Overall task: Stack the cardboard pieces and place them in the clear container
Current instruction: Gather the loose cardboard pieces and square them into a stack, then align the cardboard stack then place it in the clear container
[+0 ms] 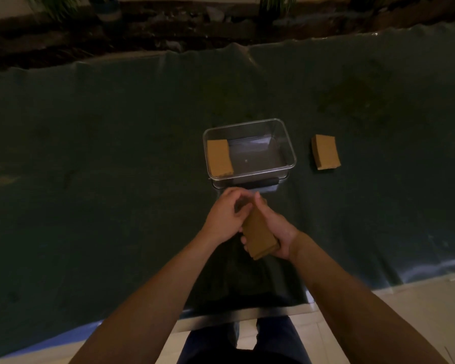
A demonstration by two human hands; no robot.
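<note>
A clear container [289, 153] stands on the dark cloth at the middle of the table. One stack of brown cardboard pieces [219, 157] lies inside it against its left wall. A second cardboard stack [326, 151] rests on the cloth to the right of the container. Just in front of the container, both hands hold a third cardboard stack [259, 236] above the table. My right hand [276, 229] wraps its right side and near end. My left hand [227, 216] grips its far left edge with bent fingers.
A dark green cloth [103, 166] covers the table, wrinkled along its far edge. Beyond it lie a dark soil bed and plants [168, 24]. A tiled floor [418, 311] and my legs show below the table's near edge.
</note>
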